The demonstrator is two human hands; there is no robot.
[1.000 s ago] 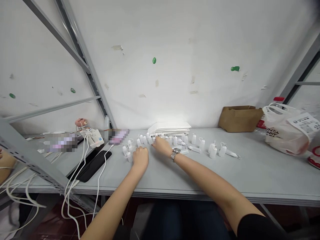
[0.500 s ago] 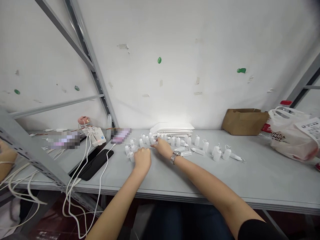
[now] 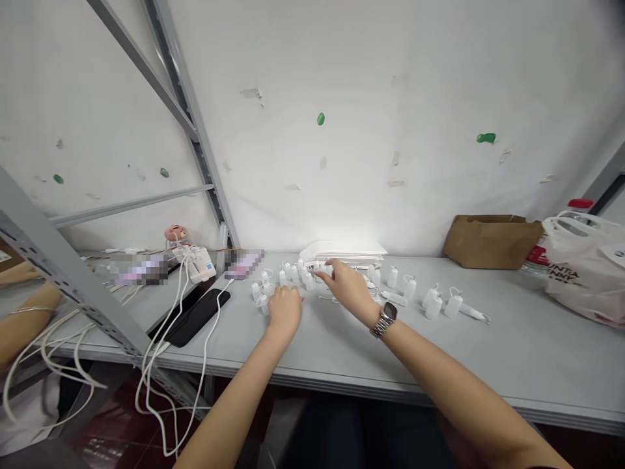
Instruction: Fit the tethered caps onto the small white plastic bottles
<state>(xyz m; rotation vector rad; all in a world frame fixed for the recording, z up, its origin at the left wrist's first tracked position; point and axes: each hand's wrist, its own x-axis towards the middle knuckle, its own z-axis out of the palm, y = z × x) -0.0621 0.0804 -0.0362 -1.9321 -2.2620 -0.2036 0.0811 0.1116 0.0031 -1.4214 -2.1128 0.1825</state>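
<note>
Small white squeeze bottles with thin tips and looped cap straps stand in a loose row on the grey table. My left hand is closed and rests on the table beside a front-left bottle; whatever its curled fingers hold is hidden. To the right, my right hand hovers over the row with thumb and forefinger apart. White bottles show behind that gap, and a single bottle stands just left of the thumb. My right palm hides part of the row. More bottles stand farther right.
White flat packets are stacked by the wall. A brown paper bag and a white plastic bag sit at right. On the left are a black case, white cables, a shelf post and another person's arm.
My right hand has moved right and its fingers have come away from a bottle, which stands uncovered. My left hand stays low on the table. The view has shifted slightly left.
</note>
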